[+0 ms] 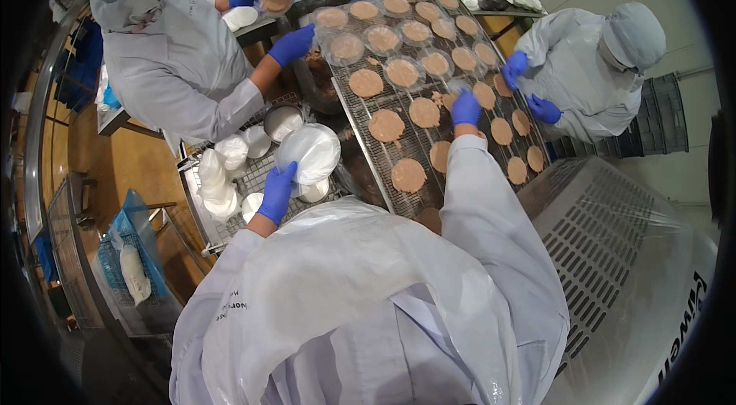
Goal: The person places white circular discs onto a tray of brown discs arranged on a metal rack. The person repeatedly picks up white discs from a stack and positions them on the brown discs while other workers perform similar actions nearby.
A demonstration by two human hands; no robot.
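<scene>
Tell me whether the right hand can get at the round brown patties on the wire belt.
Probably yes: the right hand is already over the wire belt, patties lie uncovered beside it, nothing between.

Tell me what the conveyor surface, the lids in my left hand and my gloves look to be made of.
Conveyor belt: looks like bare metal wire mesh, an open grid with a grey sheen. Stack of lids held by the left hand: probably thin translucent plastic, glossy with highlights. Gloves, as on the right hand: smooth, thin blue rubber-like material, likely nitrile.
</scene>
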